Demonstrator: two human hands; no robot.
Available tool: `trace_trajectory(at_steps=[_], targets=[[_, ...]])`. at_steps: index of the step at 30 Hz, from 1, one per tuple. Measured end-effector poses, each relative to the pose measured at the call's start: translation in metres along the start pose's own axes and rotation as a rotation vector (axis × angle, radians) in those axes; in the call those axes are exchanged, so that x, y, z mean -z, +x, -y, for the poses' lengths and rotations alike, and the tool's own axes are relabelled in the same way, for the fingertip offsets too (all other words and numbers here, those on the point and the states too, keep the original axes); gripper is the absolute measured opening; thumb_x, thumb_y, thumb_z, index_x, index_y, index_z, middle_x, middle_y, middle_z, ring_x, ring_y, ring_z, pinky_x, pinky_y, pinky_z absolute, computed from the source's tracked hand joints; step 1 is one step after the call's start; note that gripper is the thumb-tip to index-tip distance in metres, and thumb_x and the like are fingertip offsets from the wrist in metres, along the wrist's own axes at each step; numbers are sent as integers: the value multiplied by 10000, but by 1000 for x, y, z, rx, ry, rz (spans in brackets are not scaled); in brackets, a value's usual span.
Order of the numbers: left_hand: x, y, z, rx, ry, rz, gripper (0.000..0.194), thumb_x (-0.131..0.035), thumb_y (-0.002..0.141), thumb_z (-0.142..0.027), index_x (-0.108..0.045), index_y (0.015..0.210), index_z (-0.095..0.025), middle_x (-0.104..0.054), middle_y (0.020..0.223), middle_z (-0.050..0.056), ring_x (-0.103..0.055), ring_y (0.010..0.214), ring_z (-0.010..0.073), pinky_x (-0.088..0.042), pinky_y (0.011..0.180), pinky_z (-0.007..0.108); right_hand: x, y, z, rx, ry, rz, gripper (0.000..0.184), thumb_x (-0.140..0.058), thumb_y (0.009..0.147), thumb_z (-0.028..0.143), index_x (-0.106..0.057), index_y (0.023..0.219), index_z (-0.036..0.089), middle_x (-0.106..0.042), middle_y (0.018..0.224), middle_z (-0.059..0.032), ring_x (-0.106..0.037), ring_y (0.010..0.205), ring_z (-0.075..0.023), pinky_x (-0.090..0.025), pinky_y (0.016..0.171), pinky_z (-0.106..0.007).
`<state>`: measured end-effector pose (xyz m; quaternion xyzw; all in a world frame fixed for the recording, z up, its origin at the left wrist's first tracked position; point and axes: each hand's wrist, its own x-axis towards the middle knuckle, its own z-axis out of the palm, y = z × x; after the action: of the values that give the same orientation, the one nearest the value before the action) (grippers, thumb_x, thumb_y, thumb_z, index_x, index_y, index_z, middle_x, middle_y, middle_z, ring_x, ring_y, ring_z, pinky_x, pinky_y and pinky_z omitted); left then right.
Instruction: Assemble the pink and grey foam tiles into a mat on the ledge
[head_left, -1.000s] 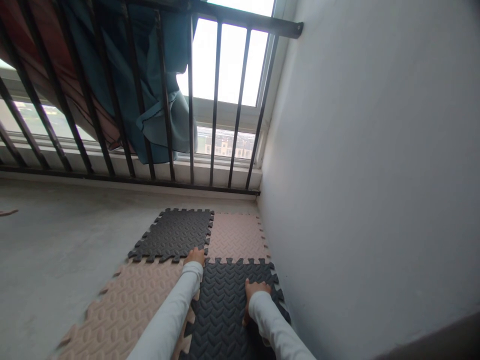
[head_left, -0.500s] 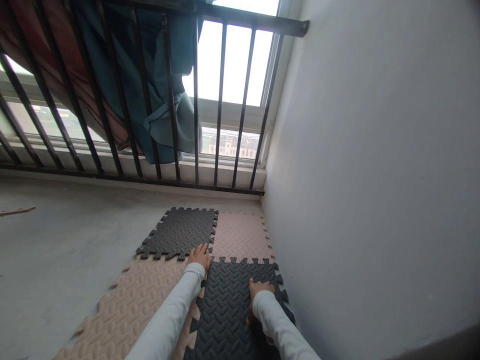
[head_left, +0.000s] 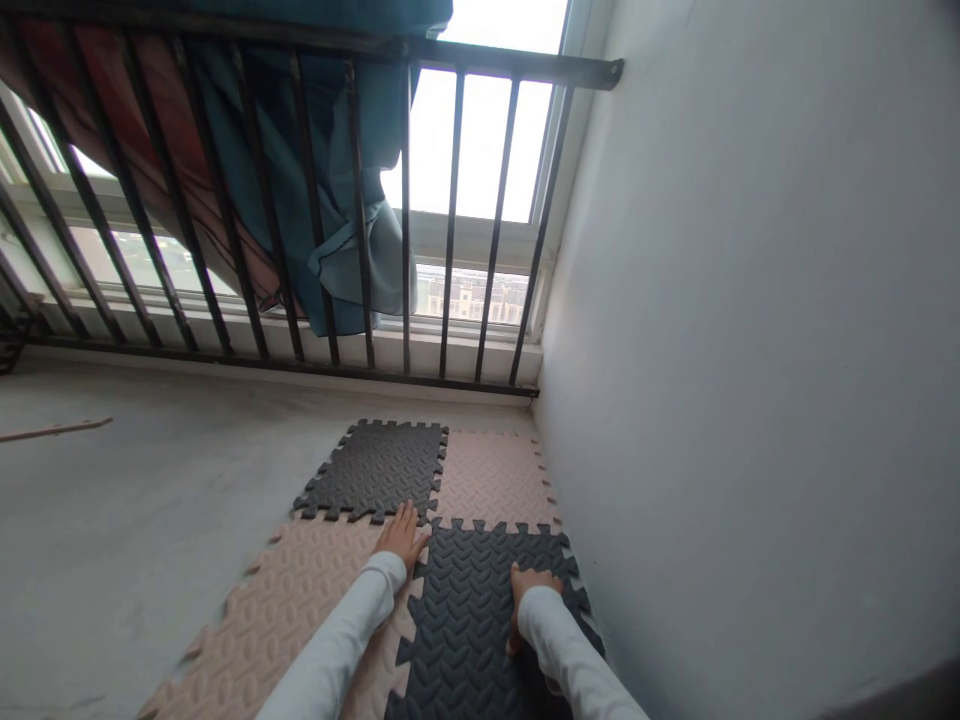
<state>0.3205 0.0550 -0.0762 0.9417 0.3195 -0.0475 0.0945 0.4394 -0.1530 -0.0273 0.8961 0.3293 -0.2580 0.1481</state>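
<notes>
Four interlocking foam floor mats lie in a checker pattern on the floor. A dark grey mat (head_left: 371, 470) and a beige mat (head_left: 491, 478) form the far row, with a beige mat (head_left: 300, 610) and a dark grey mat (head_left: 469, 625) nearer me. My left hand (head_left: 401, 533) lies flat with fingers apart, where the near beige mat meets the dark mats. My right hand (head_left: 532, 600) rests on the right part of the near dark mat, its fingers curled down. White sleeves cover both forearms.
A white wall (head_left: 735, 350) runs along the right side of the mats. Bare concrete floor (head_left: 135, 530) spreads to the left, with a thin stick (head_left: 52, 431) on it. Ahead stands a black metal railing (head_left: 465, 230), with a teal cloth (head_left: 352, 220) hanging behind it.
The whole view has shifted, so the mats and railing sit further right in the frame. My left hand's fingers now spread wider on the mats. My right hand stays in the same spot on the dark mat.
</notes>
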Motion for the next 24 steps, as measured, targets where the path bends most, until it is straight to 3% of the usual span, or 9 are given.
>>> trace_trajectory(at_steps=[4,9,12,15,18,24], targets=[[-6,-12,-1,41,20,-74,615,-304,779,-392,-316,1265,-15,-206,1381,153,-191,1274,236,-210,1029,325,10,-10,3,-19,11,35,1037,-742,369,443,-290,1279,237,-461,1232,-151,-368,1158,-349,-332,900,-529],[8,-11,-8,70,15,-7,663,-350,751,-434,-284,1286,-50,-275,1364,157,-227,1262,247,-197,1028,349,20,-22,6,-13,-9,67,1127,-778,291,354,-268,1290,244,-460,1236,-144,-356,1165,-350,-332,919,-500],[23,-4,0,107,-3,3,592,-354,752,-429,-368,1254,-116,-381,1320,125,-297,1230,230,-224,1012,369,21,-24,6,-20,-5,77,1131,-784,277,316,-277,1285,245,-434,1261,-140,-343,1175,-348,-330,928,-489],[29,-3,17,213,4,-62,532,-323,777,-361,-395,1234,-99,-358,1326,155,-317,1210,248,-258,983,370,21,-23,7,-26,6,70,1118,-783,277,292,-291,1280,245,-431,1265,-136,-348,1172,-346,-324,933,-490],[26,-10,29,296,25,-122,498,-307,788,-305,-421,1205,-57,-369,1301,188,-341,1179,263,-284,954,354,21,-22,8,-33,12,66,1148,-787,247,254,-289,1281,237,-437,1260,-138,-354,1166,-348,-333,926,-488],[11,-21,30,253,53,-186,494,-271,801,-265,-406,1214,-29,-421,1263,157,-371,1129,215,-244,980,290,23,-24,8,-39,10,80,1182,-792,197,258,-301,1272,235,-434,1255,-157,-342,1171,-359,-344,906,-501]])
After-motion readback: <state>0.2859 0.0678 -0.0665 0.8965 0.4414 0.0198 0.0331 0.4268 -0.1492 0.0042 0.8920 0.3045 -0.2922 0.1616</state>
